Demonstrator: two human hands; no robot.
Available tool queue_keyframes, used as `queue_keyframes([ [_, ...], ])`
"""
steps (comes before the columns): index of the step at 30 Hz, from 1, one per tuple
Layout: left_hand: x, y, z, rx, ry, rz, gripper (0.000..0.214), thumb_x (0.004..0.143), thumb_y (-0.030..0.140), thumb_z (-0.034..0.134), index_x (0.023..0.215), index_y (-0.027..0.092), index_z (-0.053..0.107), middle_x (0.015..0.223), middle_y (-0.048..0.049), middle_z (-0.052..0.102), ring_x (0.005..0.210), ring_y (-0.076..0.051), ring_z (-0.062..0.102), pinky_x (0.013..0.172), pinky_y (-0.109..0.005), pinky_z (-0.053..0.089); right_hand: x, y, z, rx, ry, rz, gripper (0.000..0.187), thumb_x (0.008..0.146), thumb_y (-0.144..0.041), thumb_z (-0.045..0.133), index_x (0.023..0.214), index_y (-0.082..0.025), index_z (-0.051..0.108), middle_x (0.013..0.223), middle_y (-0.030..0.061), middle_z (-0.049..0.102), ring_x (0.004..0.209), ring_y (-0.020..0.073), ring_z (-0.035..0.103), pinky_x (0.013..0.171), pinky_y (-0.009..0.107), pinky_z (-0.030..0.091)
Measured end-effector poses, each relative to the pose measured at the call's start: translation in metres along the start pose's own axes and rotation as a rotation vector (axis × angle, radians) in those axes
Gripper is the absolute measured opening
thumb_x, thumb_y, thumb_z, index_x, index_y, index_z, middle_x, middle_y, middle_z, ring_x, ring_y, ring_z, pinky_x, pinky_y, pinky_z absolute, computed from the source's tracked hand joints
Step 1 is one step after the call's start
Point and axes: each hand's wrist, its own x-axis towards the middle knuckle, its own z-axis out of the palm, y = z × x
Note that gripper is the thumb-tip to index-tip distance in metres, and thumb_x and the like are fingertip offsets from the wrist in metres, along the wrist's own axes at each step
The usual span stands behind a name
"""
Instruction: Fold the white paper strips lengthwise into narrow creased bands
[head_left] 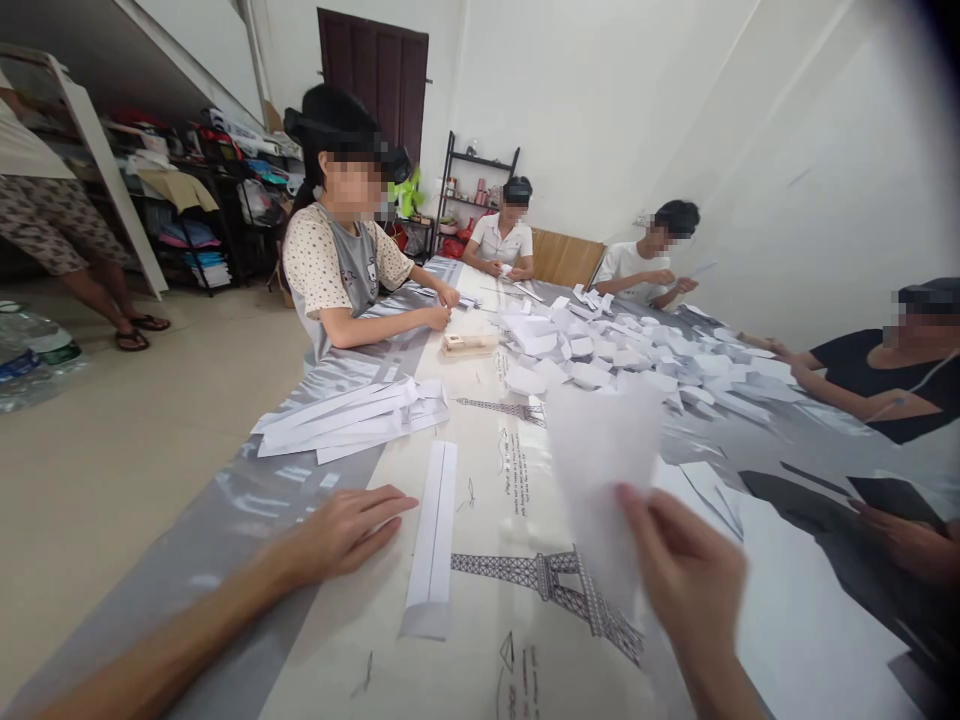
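White sheet (600, 450) pinched by right hand (694, 570) — likely light, limp, easily creased; best held at right edge. Left hand (341, 530) unloaded.

right hand (690, 575) holds a blurred sheet (604, 460), probably paper; left hand (341, 530) lies beside a white strip (433, 540).
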Motion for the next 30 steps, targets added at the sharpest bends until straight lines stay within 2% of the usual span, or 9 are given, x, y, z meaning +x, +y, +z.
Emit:
queue_keyframes([
  [2, 0.004, 0.017, 0.004, -0.210, 0.030, -0.143, 0.037, 0.104, 0.037, 0.050, 0.137, 0.027, 0.061, 0.122, -0.0099, 0.070, 0.093, -0.020, 0.069, 0.087, -0.032, 0.054, -0.021, -0.012, 0.026, 0.233, -0.312, 0.031, 0.050, 0.093, -0.060, 0.061, 0.060, -0.022, 0.058, 0.055, -0.0013, 0.044, 0.051, 0.0142, 0.038, 0.049, 0.027, 0.031],
  [5, 0.010, 0.038, 0.015, -0.660, 0.055, -0.295, 0.045, 0.103, 0.052, 0.048, 0.136, 0.023, 0.059, 0.102, -0.0082, 0.071, 0.068, -0.016, 0.063, 0.066, -0.028, 0.052, -0.049, -0.021, 0.063, 0.508, -0.730, 0.190, 0.046, 0.094, -0.061, 0.060, 0.071, -0.021, 0.065, 0.060, -0.0011, 0.050, 0.051, 0.0134, 0.040, 0.046, 0.026, 0.027],
  [8, 0.013, 0.043, 0.024, -0.864, 0.059, -0.448, 0.042, 0.100, 0.058, 0.051, 0.108, 0.019, 0.067, 0.067, -0.0007, 0.062, 0.054, -0.014, 0.056, 0.059, -0.027, 0.047, -0.067, -0.020, 0.085, 0.646, -0.925, 0.277, 0.045, 0.093, -0.062, 0.062, 0.088, -0.019, 0.073, 0.072, 0.0011, 0.062, 0.061, 0.0138, 0.048, 0.053, 0.025, 0.031],
  [11, 0.014, 0.034, 0.026, -0.889, 0.179, -0.563, 0.037, 0.092, 0.056, 0.065, 0.092, 0.019, 0.065, 0.050, 0.0056, 0.049, 0.047, -0.012, 0.048, 0.057, -0.026, 0.043, -0.071, -0.014, 0.095, 0.697, -0.951, 0.378, 0.049, 0.090, -0.064, 0.064, 0.095, -0.016, 0.073, 0.074, 0.0015, 0.066, 0.060, 0.0129, 0.050, 0.054, 0.024, 0.030],
  [16, 0.015, 0.020, 0.021, -0.976, 0.413, -0.673, 0.037, 0.080, 0.048, 0.079, 0.097, 0.018, 0.067, 0.045, 0.0109, 0.039, 0.043, -0.009, 0.035, 0.054, -0.025, 0.041, -0.061, -0.006, 0.093, 0.763, -0.958, 0.506, 0.050, 0.086, -0.064, 0.070, 0.104, -0.017, 0.071, 0.070, 0.0004, 0.068, 0.054, 0.0115, 0.048, 0.050, 0.023, 0.028],
  [19, 0.016, 0.014, 0.018, -1.012, 0.541, -0.697, 0.037, 0.079, 0.046, 0.080, 0.099, 0.017, 0.068, 0.044, 0.0114, 0.038, 0.044, -0.007, 0.030, 0.054, -0.023, 0.042, -0.055, -0.008, 0.085, 0.831, -1.075, 0.503, 0.048, 0.084, -0.057, 0.076, 0.115, -0.021, 0.070, 0.082, 0.0023, 0.073, 0.067, 0.0167, 0.062, 0.058, 0.024, 0.040],
  [22, 0.017, 0.006, 0.014, -1.019, 0.639, -0.702, 0.035, 0.078, 0.044, 0.082, 0.096, 0.017, 0.068, 0.044, 0.0122, 0.035, 0.043, -0.006, 0.026, 0.053, -0.021, 0.042, -0.050, -0.009, 0.080, 0.843, -1.162, 0.503, 0.046, 0.081, -0.055, 0.079, 0.112, -0.021, 0.072, 0.094, 0.0047, 0.076, 0.085, 0.0230, 0.070, 0.069, 0.029, 0.048],
  [26, 0.016, 0.000, 0.012, -1.016, 0.655, -0.713, 0.037, 0.078, 0.044, 0.081, 0.100, 0.018, 0.067, 0.045, 0.0124, 0.036, 0.043, -0.006, 0.030, 0.054, -0.021, 0.044, -0.045, -0.005, 0.080, 0.761, -1.111, 0.496, 0.045, 0.080, -0.059, 0.078, 0.100, -0.018, 0.075, 0.095, 0.0057, 0.077, 0.087, 0.0251, 0.071, 0.072, 0.032, 0.051],
  [30, 0.015, 0.002, 0.013, -0.928, 0.497, -0.667, 0.045, 0.084, 0.048, 0.076, 0.116, 0.018, 0.064, 0.067, 0.0036, 0.065, 0.047, -0.007, 0.042, 0.060, -0.025, 0.048, -0.042, 0.000, 0.082, 0.710, -1.029, 0.507, 0.047, 0.082, -0.055, 0.078, 0.112, -0.020, 0.070, 0.097, 0.0066, 0.078, 0.089, 0.0279, 0.074, 0.076, 0.037, 0.055],
])
